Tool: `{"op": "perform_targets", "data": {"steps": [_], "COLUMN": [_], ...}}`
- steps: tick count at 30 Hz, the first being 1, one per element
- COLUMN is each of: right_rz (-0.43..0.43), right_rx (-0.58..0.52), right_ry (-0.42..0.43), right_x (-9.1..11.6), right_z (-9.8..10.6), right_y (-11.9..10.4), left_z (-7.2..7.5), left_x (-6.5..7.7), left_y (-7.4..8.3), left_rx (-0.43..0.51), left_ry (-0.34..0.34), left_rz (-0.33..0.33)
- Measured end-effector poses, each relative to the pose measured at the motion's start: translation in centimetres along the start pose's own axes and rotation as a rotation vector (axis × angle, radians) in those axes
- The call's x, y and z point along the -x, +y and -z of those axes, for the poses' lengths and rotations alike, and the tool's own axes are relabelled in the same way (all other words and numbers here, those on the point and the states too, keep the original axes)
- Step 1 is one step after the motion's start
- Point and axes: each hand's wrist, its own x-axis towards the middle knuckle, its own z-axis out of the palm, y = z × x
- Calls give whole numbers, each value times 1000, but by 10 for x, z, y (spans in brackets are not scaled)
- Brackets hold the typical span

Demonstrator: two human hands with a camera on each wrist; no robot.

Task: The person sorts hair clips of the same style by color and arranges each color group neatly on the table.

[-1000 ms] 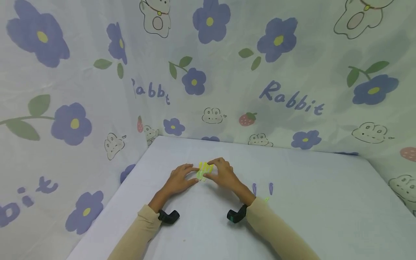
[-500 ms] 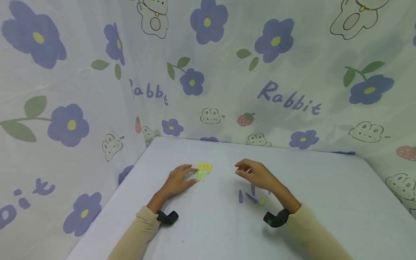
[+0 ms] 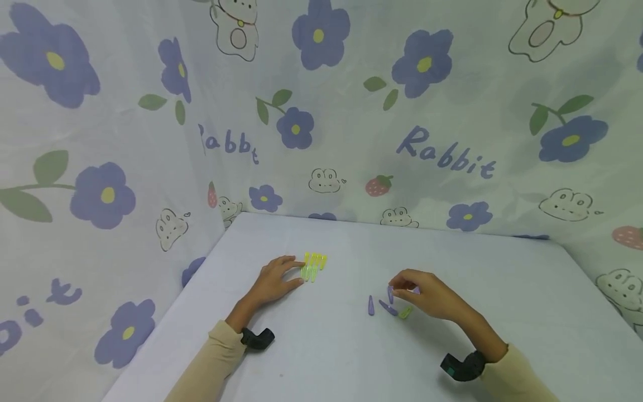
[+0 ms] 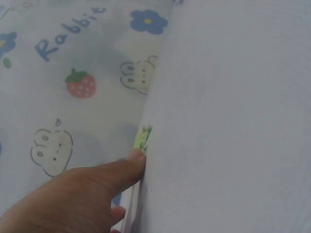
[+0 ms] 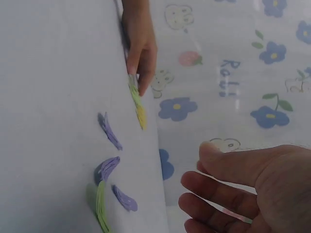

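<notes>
Snap hair clips lie on the white table in two groups. On the left, a row of yellow hair clips (image 3: pixel 315 260) sits just behind a row of light green hair clips (image 3: pixel 308 273). My left hand (image 3: pixel 271 281) rests beside these rows, index finger and thumb extended at their left edge. Farther right, several purple hair clips (image 3: pixel 370 305) lie loose with one green hair clip (image 3: pixel 405 312). Above them hovers my right hand (image 3: pixel 427 293), partly covering the purple ones; in the right wrist view its fingers are loosely bent with nothing between them.
The white-covered table (image 3: pixel 321 346) meets a patterned cloth backdrop (image 3: pixel 351 139) at its back and left. Each wrist wears a black camera mount (image 3: pixel 463 367).
My right hand has left the yellow and green rows and moved right and nearer, over the purple clips, uncovering the rows. The left hand has stayed beside the rows.
</notes>
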Motion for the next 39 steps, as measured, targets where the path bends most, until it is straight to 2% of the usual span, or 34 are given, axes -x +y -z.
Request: {"op": "perform_targets", "data": {"steps": [9, 15, 23, 29, 35, 39], "right_rz": [7, 34, 109, 94, 91, 56], "right_rx": [73, 85, 154, 180, 155, 119], "right_ry": [-13, -18, -39, -38, -59, -90], "right_x": [26, 25, 23, 24, 26, 27], "right_z": [-3, -10, -22, -23, -23, -22], "right_y": [22, 31, 30, 28, 30, 32], "left_z": [1, 3, 5, 5, 2, 1], "left_x": [-1, 1, 2, 1, 2, 2], "left_y": [1, 3, 1, 2, 3, 3], "left_rx": [-9, -2, 0, 8, -3, -6], "left_ry": [5, 1, -10, -1, -9, -2], "left_rz": [-12, -6, 6, -6, 8, 1]}}
